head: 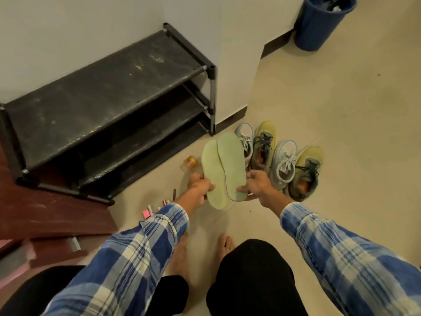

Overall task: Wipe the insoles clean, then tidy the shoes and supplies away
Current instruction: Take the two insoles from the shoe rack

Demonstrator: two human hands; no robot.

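Left hand (200,187): is gripping the heel end of the nearer-left insole, thumb lying on top and fingers curling beneath.
Right hand (257,185): is gripping the heel end of the other insole, thumb pressing on its upper face.
Insoles (231,163): two pale green ones are being held above the floor (341,115), toes pointing away, the right one overlapping the left one's edge.
Shoes (284,165): four are standing in a row on the floor just right of the insoles, pale and yellow ones alternating.
Shoe rack (109,103): is standing against the wall on the left, black and dusty.
Jar (190,163): is sitting on the floor just left of the insoles.
Pen (174,194): is lying by the left wrist, near some pink pieces (147,212).
Bin (321,23): is standing far off, blue.
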